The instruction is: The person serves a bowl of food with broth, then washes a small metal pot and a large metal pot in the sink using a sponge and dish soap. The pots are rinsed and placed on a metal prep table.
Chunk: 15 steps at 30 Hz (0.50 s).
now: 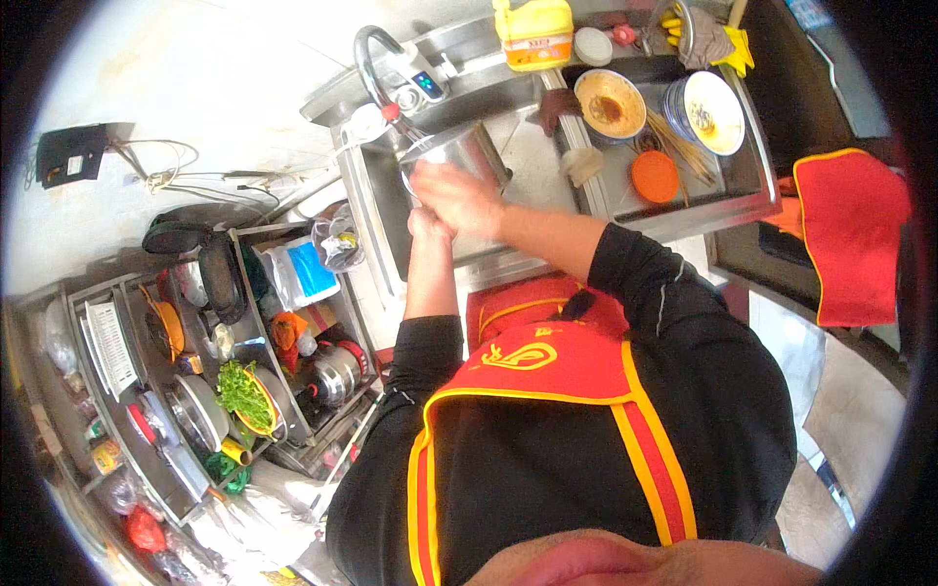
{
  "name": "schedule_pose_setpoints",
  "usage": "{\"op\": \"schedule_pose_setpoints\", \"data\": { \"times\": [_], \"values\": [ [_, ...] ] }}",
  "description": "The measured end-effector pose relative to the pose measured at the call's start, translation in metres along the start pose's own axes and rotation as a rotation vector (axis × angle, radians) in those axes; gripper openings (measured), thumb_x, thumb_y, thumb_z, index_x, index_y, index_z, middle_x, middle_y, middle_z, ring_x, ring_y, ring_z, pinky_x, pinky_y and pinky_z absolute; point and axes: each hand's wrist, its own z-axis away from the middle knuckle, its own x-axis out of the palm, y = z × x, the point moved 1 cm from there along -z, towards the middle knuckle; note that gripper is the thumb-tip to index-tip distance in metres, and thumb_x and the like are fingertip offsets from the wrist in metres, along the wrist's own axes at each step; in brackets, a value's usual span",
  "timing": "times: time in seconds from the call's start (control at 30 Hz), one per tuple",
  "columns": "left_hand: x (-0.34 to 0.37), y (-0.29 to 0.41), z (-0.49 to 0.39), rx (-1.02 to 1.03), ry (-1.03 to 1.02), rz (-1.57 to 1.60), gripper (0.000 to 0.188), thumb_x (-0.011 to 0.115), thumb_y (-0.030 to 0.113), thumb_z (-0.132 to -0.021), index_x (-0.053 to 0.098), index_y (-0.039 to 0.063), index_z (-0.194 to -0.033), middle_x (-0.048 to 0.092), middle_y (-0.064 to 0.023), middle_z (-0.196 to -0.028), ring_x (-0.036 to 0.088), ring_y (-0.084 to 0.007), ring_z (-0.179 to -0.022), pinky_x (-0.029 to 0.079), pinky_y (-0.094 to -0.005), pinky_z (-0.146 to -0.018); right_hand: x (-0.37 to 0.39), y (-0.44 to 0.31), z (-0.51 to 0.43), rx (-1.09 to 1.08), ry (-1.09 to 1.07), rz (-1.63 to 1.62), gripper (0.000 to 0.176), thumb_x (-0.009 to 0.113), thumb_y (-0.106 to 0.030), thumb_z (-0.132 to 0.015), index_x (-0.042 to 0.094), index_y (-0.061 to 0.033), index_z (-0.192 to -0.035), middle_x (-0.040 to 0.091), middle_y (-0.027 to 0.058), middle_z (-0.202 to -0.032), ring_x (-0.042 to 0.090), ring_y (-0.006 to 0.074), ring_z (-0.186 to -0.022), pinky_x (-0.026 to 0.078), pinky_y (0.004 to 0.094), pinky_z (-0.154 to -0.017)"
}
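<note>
A shiny cylindrical metal pot (469, 150) is tilted in the left basin of a stainless steel sink (531, 168), below a curved faucet (375, 66). My right hand (458, 194) lies at the pot's near side, blurred, its fingers over the rim. Right beside it, partly covered by it, is my left hand (431, 222); its fingers are mostly hidden, so its hold cannot be told. The faucet's spout ends above the pot.
The right basin holds a bowl with orange residue (610, 106), stacked bowls (714, 113), chopsticks (678, 146) and an orange round lid (654, 176). A yellow jug (535, 36) stands behind. Metal shelving (242, 286) with greens is at left. Another person's red apron (850, 234) shows at right.
</note>
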Motion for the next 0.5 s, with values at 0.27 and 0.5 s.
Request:
{"op": "schedule_pose_setpoints", "data": {
  "times": [0.27,0.5],
  "values": [
    [-0.023,0.010,0.013,0.153,0.041,-0.184,0.052,0.034,0.038,-0.111,0.048,-0.001,-0.143,0.056,-0.0147,-0.142,0.060,-0.0329,-0.123,0.048,-0.0494,-0.106,-0.010,0.015,-0.008,0.675,0.216,-0.170,0.025,0.061,-0.017,-0.094,0.073,-0.0042,-0.112,0.068,0.0147,-0.126,0.062,0.0322,-0.121,0.051,0.0431,-0.102],
    [-0.010,0.018,0.009,0.148,-0.215,-0.238,0.057,0.033,0.043,-0.111,0.048,-0.003,-0.142,0.054,-0.0157,-0.143,0.055,-0.0342,-0.129,0.044,-0.0518,-0.111,-0.006,0.031,-0.019,0.287,-0.234,-0.284,0.034,0.058,-0.015,-0.095,0.066,-0.0034,-0.125,0.059,0.0196,-0.139,0.057,0.0367,-0.127,0.046,0.0418,-0.109]
  ]
}}
